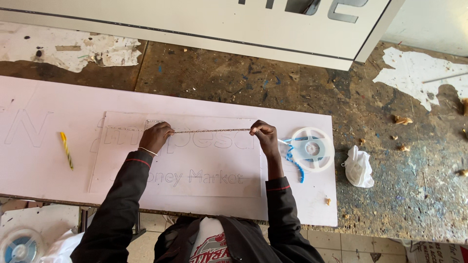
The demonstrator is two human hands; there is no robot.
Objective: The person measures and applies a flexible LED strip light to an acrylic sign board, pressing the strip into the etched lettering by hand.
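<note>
My left hand (155, 138) and my right hand (265, 135) each pinch one end of a thin strip (212, 130) stretched taut between them. The strip runs level over a clear rectangular sheet with cut-out lettering (195, 168), which lies on a large pale pink board (48, 160). Both arms are in dark sleeves. Just right of my right hand a white reel (312, 149) lies flat on the board, with a blue strip (294, 163) trailing from it toward that hand.
A yellow twisted stick (66, 150) lies on the board's left part. A crumpled white cloth (358, 167) sits on the stained worktop (390, 195) to the right. A white panel (204, 29) lies along the far edge. Another reel (19, 246) rests lower left.
</note>
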